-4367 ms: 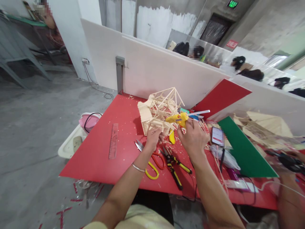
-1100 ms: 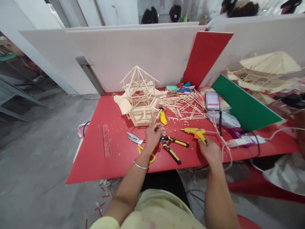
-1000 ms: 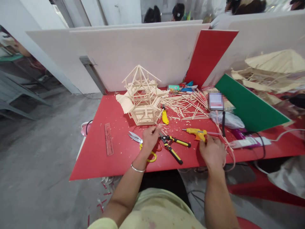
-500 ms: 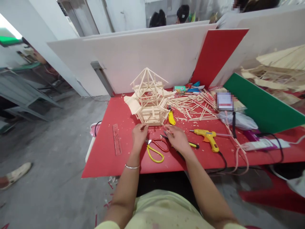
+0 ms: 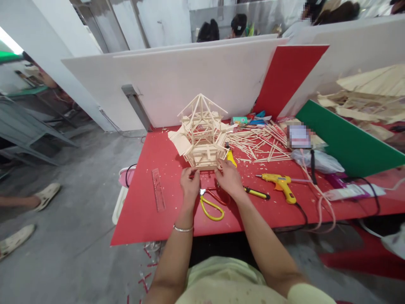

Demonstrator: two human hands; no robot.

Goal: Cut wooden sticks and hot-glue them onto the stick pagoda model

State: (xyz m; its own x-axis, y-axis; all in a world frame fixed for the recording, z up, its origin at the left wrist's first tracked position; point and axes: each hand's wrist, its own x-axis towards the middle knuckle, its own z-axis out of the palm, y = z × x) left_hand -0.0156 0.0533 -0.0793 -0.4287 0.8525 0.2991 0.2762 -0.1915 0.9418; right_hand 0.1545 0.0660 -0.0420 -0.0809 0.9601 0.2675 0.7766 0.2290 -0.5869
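Note:
A pavilion-like model made of thin wooden sticks [image 5: 205, 150], with a pointed roof frame, stands upright on the red tabletop. My left hand [image 5: 190, 185] is closed at the front left of its base, fingertips pinched; whatever is between them is too small to make out. Around the front right corner of the base, the fingers of my right hand [image 5: 228, 177] are closed on the model. Scissors with one yellow and one red handle [image 5: 212, 207] lie just below, partly under my right hand. Behind that hand, a yellow cutter [image 5: 231, 157] is partly hidden.
Loose sticks [image 5: 256, 143] lie behind on the right. Rightward are a yellow-and-black utility knife [image 5: 257, 193], a yellow glue gun [image 5: 280, 183] with its cord, and a plastic bag [image 5: 319, 161]. A clear ruler [image 5: 158, 190] lies left. White boards [image 5: 196, 76] stand behind; a person's feet show at left.
My right hand has moved up to the model's front right corner, away from the utility knife. My left hand stays by the base. The view has shifted slightly, and a second foot now shows at left.

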